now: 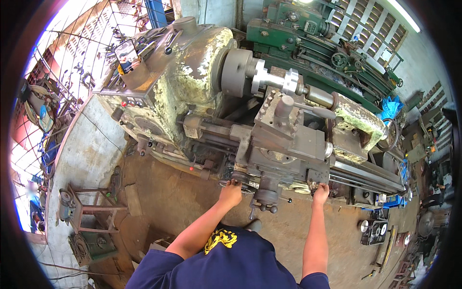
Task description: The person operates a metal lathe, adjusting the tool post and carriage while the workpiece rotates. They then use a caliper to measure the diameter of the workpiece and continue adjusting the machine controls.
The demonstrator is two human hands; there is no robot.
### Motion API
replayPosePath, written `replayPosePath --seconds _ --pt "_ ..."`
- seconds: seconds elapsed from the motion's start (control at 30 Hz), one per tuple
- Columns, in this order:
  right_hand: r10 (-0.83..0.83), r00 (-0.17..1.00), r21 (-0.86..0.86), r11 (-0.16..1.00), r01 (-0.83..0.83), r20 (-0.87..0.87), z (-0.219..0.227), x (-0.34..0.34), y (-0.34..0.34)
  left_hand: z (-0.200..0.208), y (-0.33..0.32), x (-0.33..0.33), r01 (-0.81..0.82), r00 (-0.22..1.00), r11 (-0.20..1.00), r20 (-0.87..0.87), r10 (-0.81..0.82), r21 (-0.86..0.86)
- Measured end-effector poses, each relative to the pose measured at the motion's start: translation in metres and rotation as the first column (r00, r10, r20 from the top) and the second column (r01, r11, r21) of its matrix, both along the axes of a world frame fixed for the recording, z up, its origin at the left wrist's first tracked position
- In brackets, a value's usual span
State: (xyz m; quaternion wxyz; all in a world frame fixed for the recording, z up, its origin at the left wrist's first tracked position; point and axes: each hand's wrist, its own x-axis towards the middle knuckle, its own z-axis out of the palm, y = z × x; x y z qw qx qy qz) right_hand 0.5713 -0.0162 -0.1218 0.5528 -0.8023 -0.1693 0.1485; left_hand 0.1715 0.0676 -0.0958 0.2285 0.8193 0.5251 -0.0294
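A worn lathe stands before me, its pale green headstock (192, 62) on the left. Between the grey chuck (235, 72) and the tailstock (358, 127) sits a shiny flanged metal workpiece (275, 81). My left hand (231, 194) is closed at the rim of the carriage handwheel (247, 188), low on the carriage. My right hand (321, 192) is closed at the carriage's lower right corner; its fingers hide what they grip. Between my hands is the cross-slide crank (265, 196). Above it, the tool post (280, 115) carries a long clamping lever (315, 111) beside the workpiece.
Behind stands a second, dark green lathe (284, 36). A metal-framed stand (96, 208) is on the floor at left, near a green machine part (98, 246). At right are a small black-and-white machine (373, 232) and a long bar (386, 248).
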Motion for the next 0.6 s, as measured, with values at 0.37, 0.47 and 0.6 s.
replayPosePath --seconds 0.37,0.47,0.6 --pt "0.009 0.998 -0.042 0.999 -0.012 -0.069 0.012 -0.005 0.0 -0.023 0.004 -0.001 0.036 0.998 0.999 -0.051 -0.035 0.018" --pt "0.029 0.997 -0.052 0.998 -0.033 -0.073 0.014 -0.006 -0.002 -0.028 0.017 -0.004 -0.013 1.0 0.996 0.021 0.015 -0.09" --pt "0.061 0.997 0.0 0.998 -0.061 -0.056 0.011 -0.005 -0.002 -0.035 0.034 -0.009 -0.054 0.994 0.967 0.077 0.076 -0.248"
